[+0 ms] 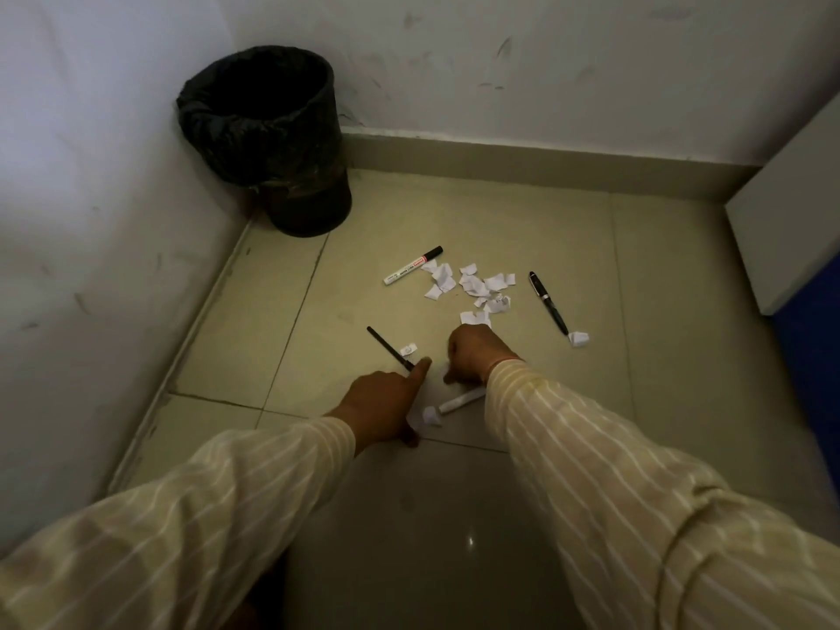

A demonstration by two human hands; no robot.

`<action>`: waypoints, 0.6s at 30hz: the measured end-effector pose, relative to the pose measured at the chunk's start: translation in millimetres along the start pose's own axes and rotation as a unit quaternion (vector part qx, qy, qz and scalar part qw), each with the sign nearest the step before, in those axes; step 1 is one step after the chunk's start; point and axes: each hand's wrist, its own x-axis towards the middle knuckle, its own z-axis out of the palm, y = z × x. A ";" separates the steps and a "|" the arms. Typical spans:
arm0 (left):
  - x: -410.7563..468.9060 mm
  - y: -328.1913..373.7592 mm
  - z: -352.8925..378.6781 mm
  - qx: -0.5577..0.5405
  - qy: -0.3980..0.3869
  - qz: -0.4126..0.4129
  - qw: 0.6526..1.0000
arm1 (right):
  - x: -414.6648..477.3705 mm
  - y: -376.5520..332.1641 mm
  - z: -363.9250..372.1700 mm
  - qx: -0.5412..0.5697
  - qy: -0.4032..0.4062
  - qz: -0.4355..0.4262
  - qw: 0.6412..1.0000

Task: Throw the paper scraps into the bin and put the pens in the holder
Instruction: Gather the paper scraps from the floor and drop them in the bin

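Torn white paper scraps (472,286) lie in a loose pile on the floor tiles. More single scraps lie at the right (578,338), by the thin black pen (409,349) and near my wrists (431,416). A white marker with a black cap (411,266), a black fountain pen (548,302), the thin black pen (391,347) and a white pen (461,401) lie around them. My left hand (386,402) rests on the floor, index finger stretched toward the thin pen's tip. My right hand (472,352) is curled knuckles-up just below the pile, a white scrap showing at its fingers. No holder is visible.
A black bin (268,138) lined with a black bag stands in the corner at the far left, against two white walls. A white cabinet (791,211) with a blue panel (813,356) below it closes off the right side.
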 end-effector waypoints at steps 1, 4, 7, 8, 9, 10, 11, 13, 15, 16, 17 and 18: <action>-0.5 1.1 3.0 -0.013 0.003 -0.001 1.000 | 0.4 2.0 -0.6 0.005 0.008 0.005 1.000; 1.7 1.5 1.0 -0.046 0.048 0.009 0.998 | 2.8 5.2 4.3 0.019 0.065 0.023 0.997; 8.9 3.2 -14.2 -0.126 0.107 0.002 0.986 | 3.2 5.9 8.2 0.039 0.085 0.039 0.995; 13.1 3.7 -20.1 -0.147 0.120 0.002 0.982 | 1.4 6.2 8.6 0.042 0.079 0.044 0.995; 17.5 4.8 -26.3 -0.162 0.129 0.002 0.978 | 0.0 7.2 8.5 0.042 0.069 0.050 0.995; 22.0 6.0 -32.8 -0.175 0.137 0.002 0.975 | -0.7 9.1 8.7 0.043 0.063 0.056 0.995; 26.4 7.3 -39.3 -0.195 0.138 -0.002 0.971 | -1.4 10.1 8.0 0.045 0.059 0.063 0.995; 34.6 7.3 -50.1 -0.240 0.118 -0.009 0.964 | -1.3 11.0 5.0 0.058 0.054 0.068 0.995; 43.5 3.9 -56.8 -0.224 0.095 -0.015 0.970 | -2.0 11.1 -1.8 0.077 0.049 0.071 0.993; 48.2 0.8 -58.9 -0.200 0.088 -0.019 0.976 | -3.0 11.0 -5.4 0.093 0.046 0.075 0.992; 52.3 -3.1 -61.2 -0.183 0.086 -0.027 0.979 | -4.3 10.3 -8.9 0.102 0.043 0.078 0.991; 57.5 -7.6 -63.5 -0.179 0.086 -0.038 0.979 | -3.7 10.3 -11.8 0.103 0.038 0.078 0.991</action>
